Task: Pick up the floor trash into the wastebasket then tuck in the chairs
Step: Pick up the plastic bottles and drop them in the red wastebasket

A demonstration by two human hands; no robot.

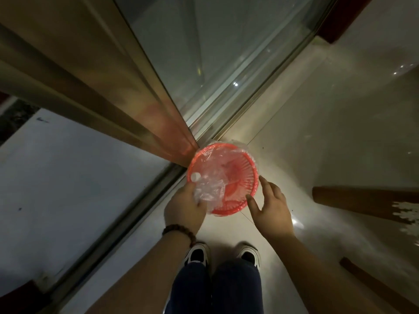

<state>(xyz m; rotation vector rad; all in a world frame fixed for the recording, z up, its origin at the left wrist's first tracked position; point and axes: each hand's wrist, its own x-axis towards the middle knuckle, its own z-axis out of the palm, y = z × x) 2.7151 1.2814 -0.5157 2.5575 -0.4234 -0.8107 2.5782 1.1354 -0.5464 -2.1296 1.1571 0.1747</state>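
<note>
Left hand grasps a crumpled plastic bottle, cap pointing away, directly over the wastebasket mouth (clear liner fitted). Right hand hangs released, fingers spread, at the near rim.

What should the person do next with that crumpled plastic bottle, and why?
Probably let go. The left hand holds the crumpled plastic bottle right over the red wastebasket, whose clear liner is open beneath it. The right hand hovers open beside the rim, so opening the fingers should drop it in.
</note>
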